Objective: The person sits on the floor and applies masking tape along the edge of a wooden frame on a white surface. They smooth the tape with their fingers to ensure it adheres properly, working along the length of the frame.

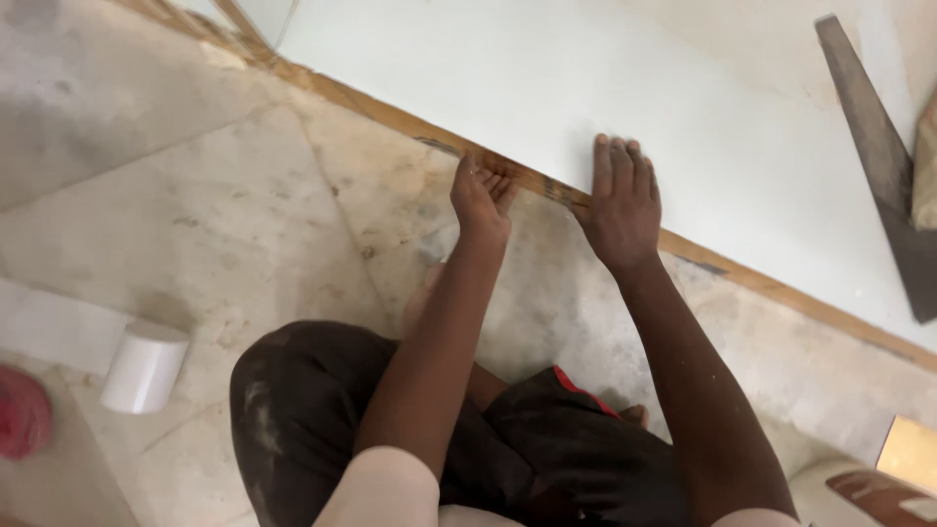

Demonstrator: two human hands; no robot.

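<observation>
A large white laminated board [547,88] lay flat on the stone floor [195,215], its raw wooden edge [547,185] running diagonally from the upper left toward the lower right. The right hand [623,200] rested palm down on the board just at that edge, spread flat with the fingers [625,161] straight and close together, gripping nothing. The left hand [481,200] sat just beside it at the same edge, the fingers curled loosely against the brown strip, half closed; whether it pinched anything small there could not be told. Both bare forearms reached out from a person crouched on the floor in dark shorts [322,410] with a red trim. Toward the upper right a handsaw blade [878,146] lay on the board, well apart from both hands. At the lower left a roll of white tape [144,366] lay on the floor with its strip trailing to the left, and a red object [21,412] sat near it at the frame's border.
</observation>
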